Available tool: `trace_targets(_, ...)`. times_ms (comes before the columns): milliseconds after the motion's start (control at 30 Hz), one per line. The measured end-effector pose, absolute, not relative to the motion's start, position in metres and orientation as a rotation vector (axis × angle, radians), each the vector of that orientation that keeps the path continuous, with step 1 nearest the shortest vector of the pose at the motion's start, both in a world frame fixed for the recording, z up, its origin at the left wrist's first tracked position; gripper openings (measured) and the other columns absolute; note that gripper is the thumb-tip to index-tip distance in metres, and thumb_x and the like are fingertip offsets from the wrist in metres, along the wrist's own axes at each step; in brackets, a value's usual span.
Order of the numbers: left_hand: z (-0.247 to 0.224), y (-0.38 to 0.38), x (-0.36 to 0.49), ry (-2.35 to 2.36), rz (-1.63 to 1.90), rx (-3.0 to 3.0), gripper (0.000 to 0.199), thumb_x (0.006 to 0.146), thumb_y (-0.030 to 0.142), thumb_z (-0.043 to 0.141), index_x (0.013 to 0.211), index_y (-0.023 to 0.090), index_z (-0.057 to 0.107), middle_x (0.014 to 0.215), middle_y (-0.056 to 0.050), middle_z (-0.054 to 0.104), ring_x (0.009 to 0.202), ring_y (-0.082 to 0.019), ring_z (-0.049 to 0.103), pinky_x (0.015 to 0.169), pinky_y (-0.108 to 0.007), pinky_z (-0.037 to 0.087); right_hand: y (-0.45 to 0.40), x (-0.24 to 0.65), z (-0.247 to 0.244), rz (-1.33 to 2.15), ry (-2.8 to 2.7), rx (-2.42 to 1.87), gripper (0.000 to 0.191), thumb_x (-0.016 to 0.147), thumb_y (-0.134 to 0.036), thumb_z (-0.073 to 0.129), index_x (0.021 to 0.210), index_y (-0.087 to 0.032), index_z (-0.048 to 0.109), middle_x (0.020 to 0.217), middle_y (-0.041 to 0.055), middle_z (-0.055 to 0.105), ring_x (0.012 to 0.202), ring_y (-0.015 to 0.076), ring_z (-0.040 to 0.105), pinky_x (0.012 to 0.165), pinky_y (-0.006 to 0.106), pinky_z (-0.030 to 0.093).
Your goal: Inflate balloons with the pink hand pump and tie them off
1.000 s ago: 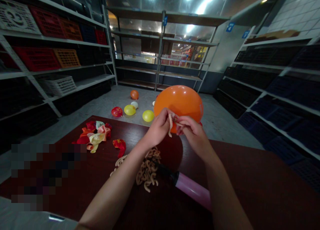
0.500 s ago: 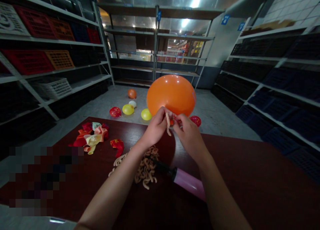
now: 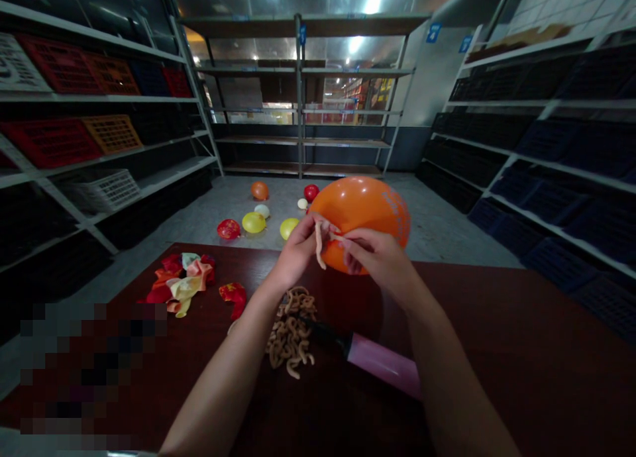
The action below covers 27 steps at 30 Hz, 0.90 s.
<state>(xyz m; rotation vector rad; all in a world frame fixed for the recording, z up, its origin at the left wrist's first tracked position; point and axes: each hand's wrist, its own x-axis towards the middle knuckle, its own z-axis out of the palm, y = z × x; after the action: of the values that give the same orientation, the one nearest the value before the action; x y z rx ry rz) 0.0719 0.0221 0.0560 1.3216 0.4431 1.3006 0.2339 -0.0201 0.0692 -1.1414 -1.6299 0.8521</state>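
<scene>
In the head view, you had the large orange balloon (image 3: 362,212) at your fingers, just past the table's (image 3: 472,311) far edge, right of that edge's middle. It was full and rounded, smooth and glossy, with bright spots of light along its top and pale print on its right side, too small to read. Its neck was largely hidden by your fingers.

Your left hand (image 3: 297,248) was closed in a pinch on a beige cord (image 3: 320,245), one end of which dangled below the fingers. Your right hand (image 3: 377,255) pinched the same cord, a short length of it stretched between the two hands.

Nearer you, a heap of beige cords (image 3: 292,331) lay beside your left forearm. The pink hand pump (image 3: 382,364) slanted toward the near edge, its black nozzle reaching into the heap and its body partly behind your right forearm. A limp red balloon (image 3: 234,298) lay left of the heap, and a pile of deflated balloons (image 3: 183,281) sat near the far left corner. Past the far edge, small inflated balloons (image 3: 254,222) rested on the floor (image 3: 203,208).
</scene>
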Motion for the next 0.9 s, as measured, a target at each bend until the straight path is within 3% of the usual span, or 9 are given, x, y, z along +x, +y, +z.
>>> trace_targets(100,0.062,0.019,0.069,0.368,1.254,1.483,0.029,0.081,0.042,0.078,0.079,0.015,0.068,0.078,-0.003,0.067,0.070,-0.012,0.059,0.064,-0.021,0.046,-0.021,0.233,0.073,1.063,-1.444,-0.983,0.026,0.085,-0.043,0.065,0.091,-0.018,0.069,0.061,-0.0026,0.062,0.047,0.0095,0.054,0.046,0.024,0.042)
trace_targets(333,0.067,0.017,0.064,0.433,1.224,1.613,0.034,0.082,0.050,0.076,0.084,0.016,0.079,0.062,-0.004,0.066,0.058,-0.015,0.061,0.059,-0.028,0.050,-0.026,0.220,0.075,1.187,-1.483,-0.885,0.020,0.083,-0.037,0.068,0.090,-0.019,0.066,0.064,-0.0033,0.063,0.045,0.0081,0.054,0.044,0.023,0.040)
trace_targets(433,0.067,0.017,0.066,0.469,1.268,1.598,0.031,0.086,0.047,0.072,0.086,0.017,0.078,0.064,-0.003,0.067,0.059,-0.015,0.062,0.060,-0.027,0.050,-0.024,0.216,0.073,1.153,-1.499,-0.903,0.020,0.082,-0.038,0.068,0.088,-0.019,0.064,0.062,-0.0040,0.063,0.045,0.0088,0.056,0.045,0.024,0.042)
trace_targets(567,0.064,0.018,0.079,0.576,1.582,1.499,0.024,0.084,0.037,0.076,0.098,0.019,0.071,0.077,-0.001,0.069,0.067,-0.012,0.063,0.063,-0.023,0.050,-0.021,0.208,0.069,1.076,-1.440,-0.934,0.025,0.082,-0.041,0.067,0.090,-0.019,0.064,0.061,-0.0046,0.062,0.044,0.0084,0.056,0.044,0.023,0.040)
trace_targets(633,0.061,0.017,0.085,0.606,1.679,1.373,0.029,0.082,0.034,0.079,0.100,0.020,0.061,0.072,0.003,0.064,0.059,-0.009,0.058,0.057,-0.019,0.047,-0.020,0.204,0.066,1.027,-1.403,-0.944,0.026,0.081,-0.043,0.066,0.089,-0.019,0.063,0.060,-0.0053,0.061,0.043,0.0085,0.055,0.042,0.022,0.039)
trace_targets(700,0.059,0.015,0.089,0.632,1.676,1.283,0.031,0.082,0.037,0.078,0.089,0.019,0.053,0.064,0.006,0.056,0.049,-0.006,0.050,0.049,-0.017,0.041,-0.020,0.200,0.064,0.956,-1.386,-0.960,0.026,0.082,-0.045,0.065,0.088,-0.019,0.062,0.060,-0.0053,0.060,0.044,0.0089,0.055,0.043,0.023,0.041)
trace_targets(833,0.061,0.012,0.089,0.579,1.510,1.199,0.049,0.093,0.058,0.055,0.068,0.019,0.042,0.053,0.007,0.038,0.038,-0.006,0.039,0.036,-0.018,0.028,-0.023,0.198,0.061,0.737,-1.387,-1.025,0.024,0.087,-0.043,0.060,0.089,-0.020,0.063,0.062,-0.0043,0.060,0.051,0.0097,0.057,0.049,0.023,0.045)
trace_targets(900,0.064,0.011,0.086,0.524,1.407,1.254,0.049,0.097,0.059,0.045,0.071,0.018,0.047,0.055,0.005,0.043,0.039,-0.008,0.044,0.035,-0.019,0.028,-0.025,0.200,0.062,0.675,-1.389,-1.062,0.023,0.090,-0.042,0.058,0.092,-0.020,0.064,0.062,-0.0046,0.059,0.052,0.0099,0.057,0.050,0.023,0.045)
